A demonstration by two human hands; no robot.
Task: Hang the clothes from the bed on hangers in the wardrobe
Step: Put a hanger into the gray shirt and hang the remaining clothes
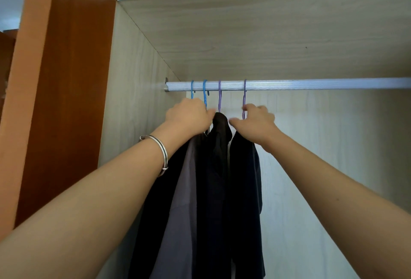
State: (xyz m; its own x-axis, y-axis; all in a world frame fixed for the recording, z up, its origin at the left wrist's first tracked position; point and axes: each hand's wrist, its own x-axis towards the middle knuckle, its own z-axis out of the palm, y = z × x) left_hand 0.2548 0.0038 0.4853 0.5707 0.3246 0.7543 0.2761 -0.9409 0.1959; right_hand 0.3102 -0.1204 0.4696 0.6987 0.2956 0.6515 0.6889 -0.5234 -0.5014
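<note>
Several plastic hangers hook over the silver wardrobe rail point(311, 84): two blue hangers point(204, 91) at the left, then a purple hanger point(219, 97) and a second purple hanger point(244, 98). Dark garments hang from them: a grey-brown one point(182, 207), a black one point(219, 167) and a navy one point(245, 189). My left hand point(189, 116), a silver bangle on its wrist, grips the tops of the blue hangers. My right hand point(255, 123) pinches the neck of the right purple hanger above the navy garment.
The wardrobe's pale shelf point(244, 34) runs just above the rail. Its left wall point(138, 100) stands close beside the blue hangers, with an orange-brown door panel point(66, 100) further left. The rail is bare to the right of the hangers.
</note>
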